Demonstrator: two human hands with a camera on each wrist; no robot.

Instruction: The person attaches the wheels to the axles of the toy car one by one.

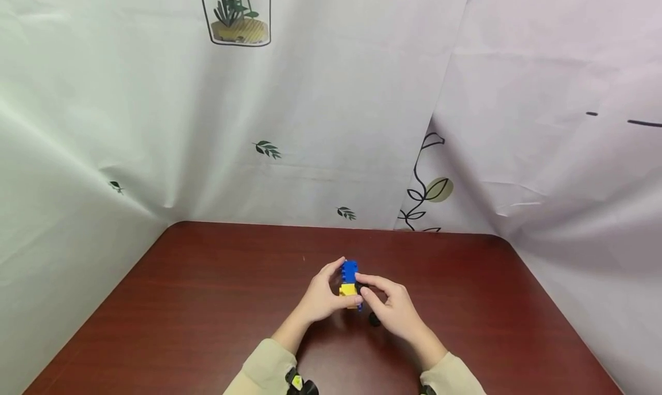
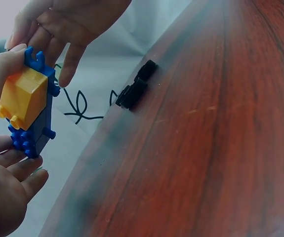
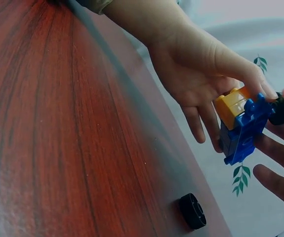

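My left hand (image 1: 318, 299) holds a small toy vehicle body of blue bricks (image 1: 349, 271) and a yellow block (image 1: 348, 291). In the left wrist view its thumb lies by the yellow block (image 2: 27, 96) and its fingers are under the blue end. Small blue pegs (image 2: 49, 133) stick out from the side of the body. From the other side my right hand (image 1: 397, 310) pinches a black wheel (image 3: 280, 109) at one end of the blue body (image 3: 248, 132). Whether that wheel sits on a peg is hard to tell.
Loose black wheels (image 2: 133, 94) lie on the brown wooden table (image 1: 233, 280); one loose wheel (image 3: 192, 211) stands out in the right wrist view, near my right hand. A white curtain (image 1: 331, 107) with leaf prints hangs around the table's back and sides.
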